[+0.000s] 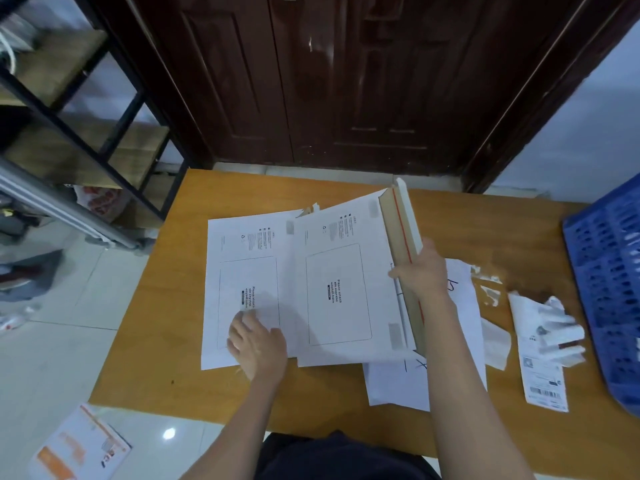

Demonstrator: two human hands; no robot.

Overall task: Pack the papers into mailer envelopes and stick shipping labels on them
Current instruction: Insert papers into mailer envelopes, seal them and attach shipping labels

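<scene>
Two white mailer envelopes lie side by side on the wooden table [180, 358]. My left hand [258, 344] rests flat on the left envelope [242, 271], fingers spread over its printed label box. The right envelope [337, 292] has its brown flap [401, 230] with a red strip raised; my right hand [420, 268] grips that flap near its middle. White papers [460, 327] with pen marks lie under and to the right of this envelope. A shipping label [543, 379] with a barcode lies further right.
Torn backing strips [490, 292] and crumpled paper [561, 334] lie near the label. A blue plastic basket [609, 285] stands at the table's right edge. A dark wooden door is behind the table, a metal shelf [86, 133] at left, and an orange-white leaflet [79, 445] on the floor.
</scene>
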